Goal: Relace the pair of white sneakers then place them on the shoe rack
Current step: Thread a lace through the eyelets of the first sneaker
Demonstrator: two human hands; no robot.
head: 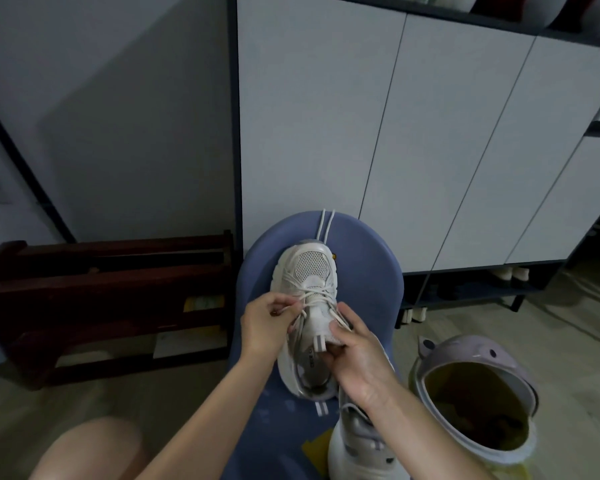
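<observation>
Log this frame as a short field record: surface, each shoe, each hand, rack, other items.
surface: blue stool
sneaker being laced: on the stool, toe pointing away, laces partly threaded
loose lace ends: trailing past the toe
second sneaker: nearer the camera, under the right forearm
left hand: pinches a lace
right hand: grip on the tongue
shoe rack: dark wood, left, on the floor
bin: lilac, open, right

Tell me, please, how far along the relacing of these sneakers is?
Done: the white mesh sneaker on the blue padded stool shows crossed lacing over its lower eyelets. In hand: the left hand pinches the white lace; the right hand holds the tongue. Left: the upper eyelets, the second white sneaker, and the dark wooden shoe rack.
</observation>
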